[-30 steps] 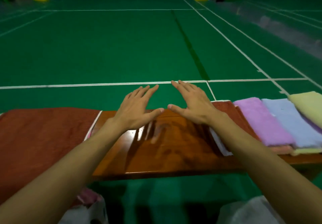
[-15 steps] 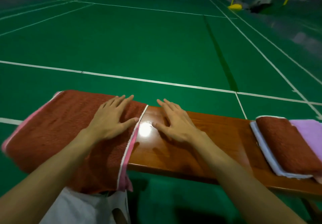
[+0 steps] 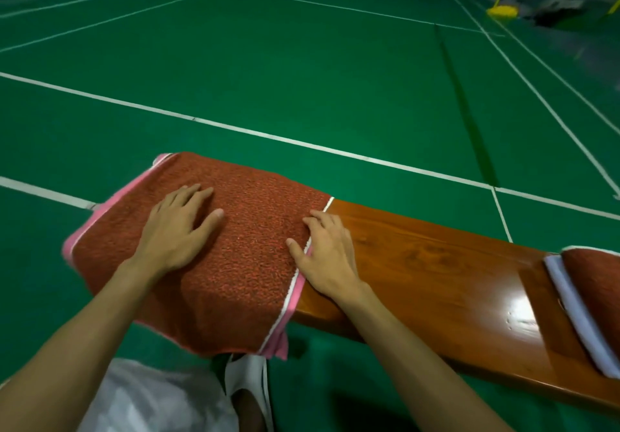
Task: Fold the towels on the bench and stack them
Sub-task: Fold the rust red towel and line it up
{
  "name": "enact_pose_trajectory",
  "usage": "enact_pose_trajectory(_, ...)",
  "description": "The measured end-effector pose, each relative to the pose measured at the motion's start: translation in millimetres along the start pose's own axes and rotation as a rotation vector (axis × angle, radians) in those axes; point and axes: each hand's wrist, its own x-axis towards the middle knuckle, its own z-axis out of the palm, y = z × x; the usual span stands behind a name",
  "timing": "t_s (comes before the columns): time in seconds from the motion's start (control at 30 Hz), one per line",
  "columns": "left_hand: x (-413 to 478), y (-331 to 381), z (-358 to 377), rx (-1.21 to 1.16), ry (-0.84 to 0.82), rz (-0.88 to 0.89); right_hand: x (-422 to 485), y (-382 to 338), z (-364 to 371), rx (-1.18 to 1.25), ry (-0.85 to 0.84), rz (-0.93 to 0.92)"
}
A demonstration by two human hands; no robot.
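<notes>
A rust-red towel point(image 3: 255, 230) with pink and white edging lies spread over the left end of the glossy wooden bench point(image 3: 436, 263), its near side hanging over the front edge. My left hand point(image 3: 177, 226) rests flat on the towel's middle, fingers straight. My right hand point(image 3: 325, 253) lies on the towel's right hem, fingers slightly bent, thumb on the cloth. At the far right sits a folded rust-red towel point(image 3: 597, 284) on a folded white one point(image 3: 577, 317).
Green court floor with white lines stretches beyond the bench. A yellow post base point(image 3: 502, 12) stands far back right. White cloth and a shoe point(image 3: 248, 388) show below the bench's front edge.
My view has swung left. Both hands moved from the bare bench onto the spread towel; the left now lies at its middle, the right at its right hem.
</notes>
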Motion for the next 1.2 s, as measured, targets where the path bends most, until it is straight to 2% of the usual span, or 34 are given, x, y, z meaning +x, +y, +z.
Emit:
enact_pose_trajectory(0.1,1,-22,-3,0.07,0.156,-0.119,-9,-4,4,0.004,0.179,0.095)
enact_pose_trajectory(0.23,1,-46,-20,0.103,0.35,-0.325,-17,-21,7,0.044,0.174,0.152)
enact_pose_trajectory(0.33,1,-54,-26,0.052,0.364,-0.412,-14,-30,7,0.066,0.155,0.18)
enact_pose_trajectory(0.53,8,-48,-22,0.073,0.339,-0.444,-5,-30,0,0.101,0.121,0.2)
enact_pose_trajectory(0.73,5,-48,-30,0.004,0.408,-0.479,-10,-18,-7,0.233,0.2,0.161)
enact_pose_trajectory(1.0,-5,-19,-53,-0.171,0.6,-0.323,-14,-13,-17,0.202,0.346,0.084)
enact_pose_trajectory(1.13,-10,12,-59,-0.303,0.518,-0.198,-17,28,-52,0.205,0.548,0.215)
enact_pose_trajectory(1.2,-7,34,-54,-0.355,0.459,-0.137,-20,62,-71,0.23,0.575,0.309)
